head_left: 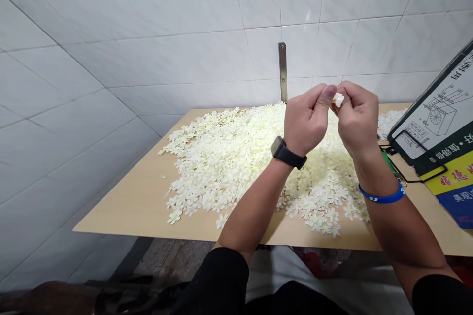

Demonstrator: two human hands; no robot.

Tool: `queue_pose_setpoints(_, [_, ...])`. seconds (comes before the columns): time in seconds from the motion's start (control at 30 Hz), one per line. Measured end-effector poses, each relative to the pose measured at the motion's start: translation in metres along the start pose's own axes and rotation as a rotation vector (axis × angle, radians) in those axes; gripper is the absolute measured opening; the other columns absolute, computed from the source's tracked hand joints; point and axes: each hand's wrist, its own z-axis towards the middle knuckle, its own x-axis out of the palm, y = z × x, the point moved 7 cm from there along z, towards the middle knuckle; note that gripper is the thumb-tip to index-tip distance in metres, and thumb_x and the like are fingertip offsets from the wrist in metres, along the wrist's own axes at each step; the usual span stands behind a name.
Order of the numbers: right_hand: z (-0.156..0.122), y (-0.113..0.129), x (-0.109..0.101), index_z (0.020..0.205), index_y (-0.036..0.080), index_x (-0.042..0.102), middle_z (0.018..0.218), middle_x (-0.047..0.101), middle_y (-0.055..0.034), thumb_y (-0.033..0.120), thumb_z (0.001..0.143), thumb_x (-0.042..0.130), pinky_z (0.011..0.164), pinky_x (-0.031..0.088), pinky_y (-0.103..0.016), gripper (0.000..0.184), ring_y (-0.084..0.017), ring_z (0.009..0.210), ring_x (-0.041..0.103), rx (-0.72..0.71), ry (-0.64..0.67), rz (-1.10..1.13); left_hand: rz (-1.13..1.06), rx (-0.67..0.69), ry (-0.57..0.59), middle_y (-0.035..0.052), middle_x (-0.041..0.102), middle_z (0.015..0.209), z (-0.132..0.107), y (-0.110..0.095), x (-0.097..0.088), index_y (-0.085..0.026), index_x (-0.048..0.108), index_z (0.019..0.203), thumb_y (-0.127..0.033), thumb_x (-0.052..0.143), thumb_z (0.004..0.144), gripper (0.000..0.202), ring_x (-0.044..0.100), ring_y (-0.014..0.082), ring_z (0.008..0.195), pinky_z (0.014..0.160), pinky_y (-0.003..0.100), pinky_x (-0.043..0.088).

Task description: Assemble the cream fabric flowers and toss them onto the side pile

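Note:
My left hand and my right hand meet in front of me, raised over the table. Both are closed, thumbs and fingertips pinched together around a small white petal-like piece. Most of that piece is hidden by the fingers, so its full shape does not show. Below and behind the hands spreads a wide heap of artificial flower heads, white with pale yellow-green centres. A single flower head lies apart near the front edge.
The heap rests on a light wooden table against a tiled wall. A printed box leans at the right behind a black wire stand. More white pieces lie beyond my right hand. A metal bracket is fixed to the wall.

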Motion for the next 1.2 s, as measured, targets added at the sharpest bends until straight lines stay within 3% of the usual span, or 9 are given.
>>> queue_pose_setpoints(0.13, [-0.001, -0.001, 0.009, 0.064, 0.022, 0.04, 0.06, 0.035, 0.0027, 0.047, 0.102, 0.054, 0.055, 0.027, -0.032, 0.048, -0.012, 0.057, 0.033, -0.009, 0.082, -0.021, 0.044, 0.011, -0.035, -0.0001, 0.042, 0.059, -0.001, 0.001, -0.001, -0.021, 0.05, 0.069, -0.067, 0.034, 0.101, 0.058, 0.042, 0.0133, 0.06, 0.056, 0.03, 0.03])
queue_pose_setpoints(0.27, [0.0, -0.007, -0.002, 0.064, 0.023, 0.038, 0.061, 0.029, 0.0037, 0.044, 0.101, 0.056, 0.054, 0.021, -0.032, 0.046, -0.012, 0.057, 0.027, -0.001, -0.088, 0.059, 0.03, -0.017, 0.003, -0.0004, 0.043, 0.059, -0.003, 0.004, 0.009, -0.02, 0.048, 0.067, -0.063, 0.035, 0.103, 0.057, 0.039, 0.0123, 0.058, 0.057, 0.03, 0.028])
queue_pose_setpoints(0.4, [-0.008, -0.015, 0.004, 0.063, 0.023, 0.037, 0.06, 0.032, 0.0038, 0.045, 0.102, 0.054, 0.054, 0.023, -0.032, 0.048, -0.012, 0.056, 0.029, 0.016, 0.013, 0.003, -0.008, -0.106, -0.057, -0.0008, 0.041, 0.057, -0.006, 0.015, 0.015, -0.02, 0.042, 0.063, -0.065, 0.036, 0.102, 0.06, 0.037, 0.012, 0.057, 0.056, 0.03, 0.027])
queue_pose_setpoints(0.53, [-0.018, -0.029, -0.007, 0.063, 0.024, 0.034, 0.059, 0.029, 0.0044, 0.054, 0.101, 0.053, 0.053, 0.022, -0.031, 0.052, -0.012, 0.055, 0.028, 0.085, -0.12, -0.015, -0.047, -0.157, 0.018, -0.0008, 0.044, 0.057, -0.015, 0.026, 0.028, -0.02, 0.042, 0.064, -0.068, 0.038, 0.1, 0.061, 0.038, 0.0118, 0.057, 0.057, 0.03, 0.027])
queue_pose_setpoints(0.67, [-0.024, -0.038, 0.0, 0.063, 0.023, 0.033, 0.058, 0.032, 0.0038, 0.054, 0.1, 0.052, 0.054, 0.023, -0.032, 0.052, -0.013, 0.056, 0.03, 0.123, -0.011, -0.062, -0.041, -0.225, -0.023, -0.0015, 0.039, 0.055, -0.028, 0.038, 0.028, -0.02, 0.037, 0.062, -0.073, 0.038, 0.098, 0.063, 0.035, 0.0122, 0.056, 0.058, 0.031, 0.026])
queue_pose_setpoints(0.8, [-0.032, -0.043, -0.006, 0.062, 0.023, 0.033, 0.056, 0.032, 0.0042, 0.05, 0.1, 0.051, 0.054, 0.022, -0.032, 0.05, -0.013, 0.054, 0.029, 0.167, -0.083, -0.101, -0.036, -0.242, 0.048, -0.0008, 0.042, 0.058, -0.036, 0.042, 0.035, -0.02, 0.041, 0.064, -0.074, 0.037, 0.097, 0.064, 0.036, 0.0128, 0.057, 0.059, 0.031, 0.026])
queue_pose_setpoints(0.9, [-0.038, -0.044, 0.0, 0.062, 0.024, 0.033, 0.055, 0.032, 0.0039, 0.048, 0.1, 0.051, 0.053, 0.022, -0.032, 0.049, -0.013, 0.054, 0.029, 0.175, 0.013, -0.086, -0.034, -0.3, 0.005, -0.0015, 0.038, 0.055, -0.039, 0.049, 0.033, -0.02, 0.034, 0.061, -0.079, 0.036, 0.094, 0.068, 0.032, 0.0123, 0.055, 0.058, 0.032, 0.024])
queue_pose_setpoints(1.03, [-0.047, -0.049, -0.006, 0.062, 0.024, 0.033, 0.055, 0.034, 0.0037, 0.053, 0.1, 0.051, 0.052, 0.022, -0.031, 0.05, -0.014, 0.053, 0.031, 0.22, -0.064, -0.096, -0.048, -0.31, 0.074, -0.0013, 0.04, 0.057, -0.043, 0.054, 0.04, -0.02, 0.035, 0.061, -0.081, 0.036, 0.093, 0.068, 0.033, 0.0124, 0.057, 0.059, 0.031, 0.025])
queue_pose_setpoints(1.2, [-0.058, -0.049, 0.0, 0.064, 0.024, 0.036, 0.056, 0.035, 0.0036, 0.049, 0.101, 0.05, 0.053, 0.024, -0.032, 0.047, -0.014, 0.054, 0.032, 0.243, -0.003, -0.079, -0.059, -0.347, 0.053, -0.0013, 0.04, 0.057, -0.052, 0.057, 0.038, -0.021, 0.035, 0.061, -0.079, 0.033, 0.094, 0.068, 0.034, 0.0126, 0.057, 0.059, 0.031, 0.026])
